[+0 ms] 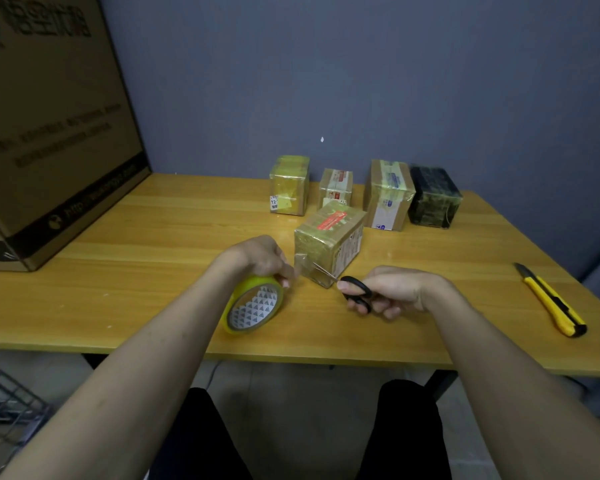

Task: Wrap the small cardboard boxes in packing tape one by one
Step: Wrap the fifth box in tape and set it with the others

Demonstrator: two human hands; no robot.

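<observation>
The left hand [262, 259] is gripping a glossy yellow tape roll [253, 303], tilted on edge; the right hand [392, 292] is curling through black-handled scissors [352, 289], thin blades pointing up-left at the clear strip. The shiny taped cardboard box [329, 244] is lying mid-table [153, 271], long axis running away rightward.

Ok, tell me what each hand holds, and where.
Left hand: tape roll, by its upper rim. Right hand: scissors, by the black handle loops.
</observation>
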